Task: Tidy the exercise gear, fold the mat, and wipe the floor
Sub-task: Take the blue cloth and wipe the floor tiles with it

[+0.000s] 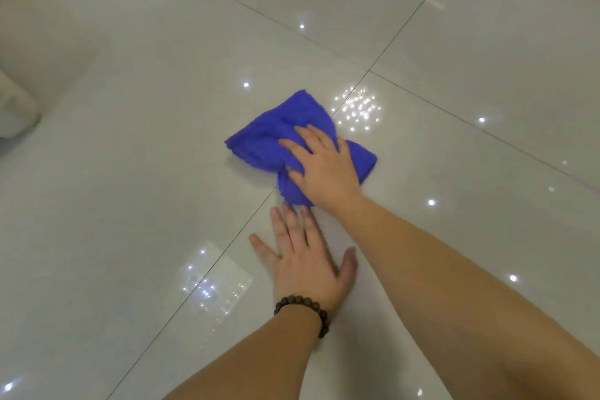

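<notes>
Soft, light crumpled blue microfibre cloth [292, 143] bunching easily on glossy white tiled floor [130, 172], best pressed mid-cloth under flat right hand [324, 169], left hand [308, 256] flat, splayed on tile

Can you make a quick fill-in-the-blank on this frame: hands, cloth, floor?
1. The right hand presses a ____ cloth onto the floor.
2. The left hand lies flat on the tiles with its fingers ____.
3. A bead bracelet sits on the ____ wrist.
4. The cloth lies ____, not spread flat.

Missing words: blue; spread; left; bunched
</notes>
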Action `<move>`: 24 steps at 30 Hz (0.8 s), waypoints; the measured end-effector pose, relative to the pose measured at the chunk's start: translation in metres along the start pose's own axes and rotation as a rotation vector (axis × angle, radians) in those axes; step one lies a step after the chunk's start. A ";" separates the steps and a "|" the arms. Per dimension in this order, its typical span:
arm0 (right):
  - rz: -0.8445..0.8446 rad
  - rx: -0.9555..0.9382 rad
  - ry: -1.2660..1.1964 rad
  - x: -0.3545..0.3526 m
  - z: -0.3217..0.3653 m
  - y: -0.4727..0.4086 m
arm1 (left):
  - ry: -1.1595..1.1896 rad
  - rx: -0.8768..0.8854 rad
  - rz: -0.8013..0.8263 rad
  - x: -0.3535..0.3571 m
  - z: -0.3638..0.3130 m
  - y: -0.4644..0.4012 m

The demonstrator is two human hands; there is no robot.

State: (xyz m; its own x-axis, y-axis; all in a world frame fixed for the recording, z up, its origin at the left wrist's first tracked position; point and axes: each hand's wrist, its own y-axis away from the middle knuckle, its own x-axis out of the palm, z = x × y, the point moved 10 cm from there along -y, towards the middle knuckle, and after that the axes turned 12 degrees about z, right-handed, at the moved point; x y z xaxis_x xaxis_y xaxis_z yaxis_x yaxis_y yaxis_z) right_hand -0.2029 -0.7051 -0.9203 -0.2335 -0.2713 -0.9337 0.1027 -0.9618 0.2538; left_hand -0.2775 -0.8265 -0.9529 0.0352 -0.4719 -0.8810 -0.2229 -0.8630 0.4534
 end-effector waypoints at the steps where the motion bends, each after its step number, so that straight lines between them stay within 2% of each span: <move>1: -0.060 0.157 -0.009 -0.011 -0.047 0.011 | -0.006 -0.010 0.003 -0.001 0.000 0.001; 4: -0.258 0.751 -0.174 -0.035 -0.211 0.097 | -0.046 -0.011 0.028 0.001 0.000 0.002; 5: -0.311 0.921 -0.250 -0.035 -0.241 0.133 | -0.056 -0.012 0.038 0.001 0.000 0.001; 7: -0.342 1.120 -0.267 -0.022 -0.235 0.166 | -0.051 -0.019 0.038 0.000 0.001 0.002; 8: -0.341 1.073 -0.247 -0.015 -0.205 0.160 | -0.042 -0.021 0.032 0.000 0.001 0.003; 9: -0.342 0.920 -0.201 -0.009 -0.164 0.143 | -0.036 -0.020 0.023 0.000 0.001 0.003; 11: -0.255 0.481 -0.063 0.010 -0.069 0.105 | -0.029 -0.017 0.004 -0.001 0.002 0.003; 12: -0.190 0.312 -0.016 0.019 -0.041 0.100 | -0.025 -0.019 0.005 -0.001 0.002 0.002; 13: -0.130 0.245 0.017 0.022 -0.042 0.104 | -0.029 -0.022 0.008 0.000 0.002 0.002; 15: -0.154 0.342 -0.017 0.012 -0.104 0.136 | -0.055 -0.025 -0.003 0.000 0.002 0.002; 18: -0.239 0.684 -0.079 0.001 -0.222 0.225 | -0.088 -0.028 -0.008 0.001 0.002 0.003; 20: -0.300 0.951 -0.205 -0.001 -0.264 0.275 | -0.087 -0.024 -0.020 0.000 0.001 0.003; 22: -0.333 1.178 -0.296 0.010 -0.249 0.284 | -0.085 -0.027 -0.020 0.001 0.001 0.003; 23: -0.343 1.164 -0.279 0.013 -0.222 0.270 | -0.086 -0.027 -0.026 0.001 0.001 0.003; 24: -0.349 1.046 -0.224 0.015 -0.186 0.247 | -0.086 -0.026 -0.032 0.000 0.001 0.003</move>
State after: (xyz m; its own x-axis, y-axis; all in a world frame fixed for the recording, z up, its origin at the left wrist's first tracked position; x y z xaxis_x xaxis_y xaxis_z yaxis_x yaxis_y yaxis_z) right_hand -0.0010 -0.9401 -0.9190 -0.2699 0.1192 -0.9555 -0.8393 -0.5155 0.1728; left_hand -0.2794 -0.8293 -0.9521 -0.0419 -0.4281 -0.9028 -0.1972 -0.8822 0.4275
